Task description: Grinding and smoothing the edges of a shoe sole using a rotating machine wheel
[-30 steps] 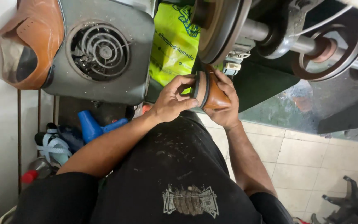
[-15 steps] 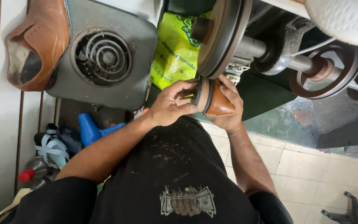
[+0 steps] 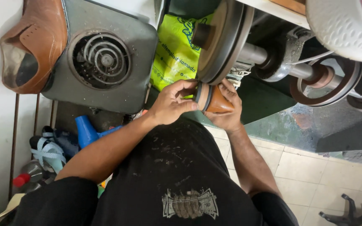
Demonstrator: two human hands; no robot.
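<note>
Careful, both your left hand (image 3: 170,104) and right hand (image 3: 227,111) grip the brown shoe heel (image 3: 212,100) tight, touching the big wheel (image 3: 221,42), so a slip could scrape your fingers (image 3: 189,86).

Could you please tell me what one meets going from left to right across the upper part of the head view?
Brown shoe → grey fan housing → green bag → grinding wheel → shaft pulley.

Both hands (image 3: 202,104) together, fingers curled
</note>
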